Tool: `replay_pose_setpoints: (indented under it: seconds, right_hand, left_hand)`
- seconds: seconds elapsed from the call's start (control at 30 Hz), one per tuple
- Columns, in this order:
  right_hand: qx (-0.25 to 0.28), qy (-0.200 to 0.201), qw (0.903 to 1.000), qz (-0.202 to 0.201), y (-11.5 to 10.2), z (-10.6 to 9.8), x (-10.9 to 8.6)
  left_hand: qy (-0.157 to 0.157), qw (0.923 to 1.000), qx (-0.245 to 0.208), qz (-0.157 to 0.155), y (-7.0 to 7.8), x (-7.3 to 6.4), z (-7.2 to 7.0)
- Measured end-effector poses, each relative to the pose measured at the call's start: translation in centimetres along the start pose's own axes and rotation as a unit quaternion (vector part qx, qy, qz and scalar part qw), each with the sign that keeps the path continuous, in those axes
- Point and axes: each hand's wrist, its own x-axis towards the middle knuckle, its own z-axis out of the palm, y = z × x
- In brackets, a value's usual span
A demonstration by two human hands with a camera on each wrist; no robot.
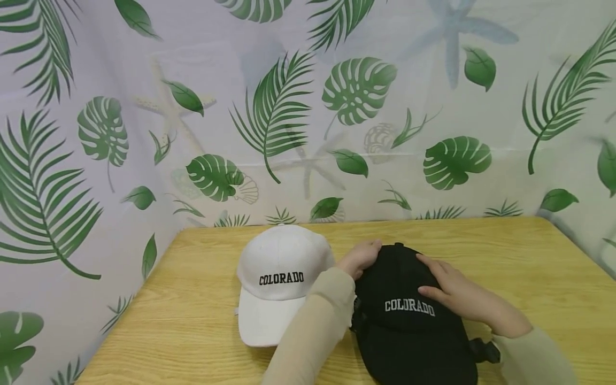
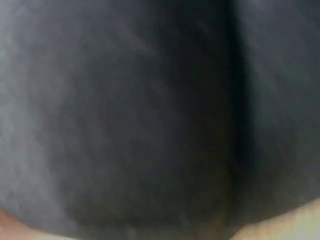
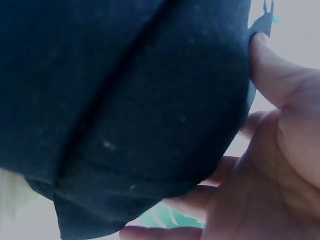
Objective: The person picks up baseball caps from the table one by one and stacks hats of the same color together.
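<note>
A black baseball cap (image 1: 409, 342) with white COLORADO lettering sits at the right of the centre in the head view, its brim towards me. At the upper left side of its crown my left hand (image 1: 358, 259) grips the cap, with most of the fingers out of sight. My right hand (image 1: 464, 294) rests on the right side of the crown, fingers extended, index fingertip and thumb on the fabric. Dark cap fabric (image 2: 130, 110) fills the left wrist view. In the right wrist view, the thumb (image 3: 270, 65) touches the cap's edge.
A white baseball cap (image 1: 284, 254) with black COLORADO lettering stands left of the black one, partly behind my left sleeve (image 1: 308, 331). Both are on a wood-grain table (image 1: 192, 310). A leaf-patterned cloth (image 1: 289, 107) hangs behind the table and along its sides.
</note>
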Motion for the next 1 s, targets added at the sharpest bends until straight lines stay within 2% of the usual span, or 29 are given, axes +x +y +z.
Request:
replay_pose_setpoints:
  seconds: [0.17,0.23,0.3,0.37,0.43,0.5,0.53,0.6,0.7,0.77,0.87,0.93,1.0]
  right_hand:
    - [-0.02,0.003,0.9998,0.002,0.0,-0.2,-0.1]
    - [-0.051,0.012,0.9986,0.003,-0.3,-0.2,-0.2]
    - [-0.108,0.033,0.9936,-0.013,-1.0,-0.1,-0.6]
    - [-0.163,0.069,0.9823,-0.061,-2.1,0.0,-1.1]
    - [-0.207,0.101,0.9643,-0.131,-3.3,0.2,-1.7]
    - [-0.224,0.097,0.9514,-0.188,-4.5,0.6,-2.2]
    - [-0.222,0.079,0.9505,-0.203,-5.0,0.7,-2.5]
    - [-0.221,0.02,0.9565,-0.19,-5.9,1.2,-2.9]
    - [-0.227,-0.05,0.9642,-0.128,-6.7,1.7,-3.3]
    - [-0.227,-0.073,0.9664,-0.096,-6.9,2.1,-3.4]
    - [-0.217,-0.1,0.9684,-0.071,-7.0,2.4,-3.4]
    - [-0.214,-0.119,0.9678,-0.056,-7.1,2.6,-3.2]
    - [-0.209,-0.141,0.9674,-0.023,-7.3,2.8,-3.1]
  left_hand:
    - [-0.012,0.9985,0.025,0.046,0.3,-0.1,0.0]
    - [-0.018,0.9973,0.05,0.052,0.5,0.0,0.1]
    - [-0.028,0.9952,0.074,0.057,0.5,0.2,0.2]
    - [-0.031,0.9946,0.084,0.051,0.6,0.2,0.4]
    - [-0.025,0.9947,0.088,0.046,0.6,0.2,0.6]
    - [-0.013,0.9949,0.092,0.04,0.6,0.3,0.7]
    - [-0.008,0.9949,0.093,0.038,0.6,0.3,0.8]
    - [-0.003,0.9943,0.098,0.04,0.6,0.3,0.8]
    - [-0.007,0.9932,0.108,0.042,0.6,0.4,0.8]
    - [-0.015,0.9922,0.116,0.045,0.5,0.4,0.8]
    - [-0.02,0.9909,0.126,0.042,0.5,0.6,0.7]
    - [-0.02,0.9905,0.131,0.038,0.4,0.6,0.7]
    - [-0.014,0.9904,0.134,0.033,0.3,0.7,0.8]
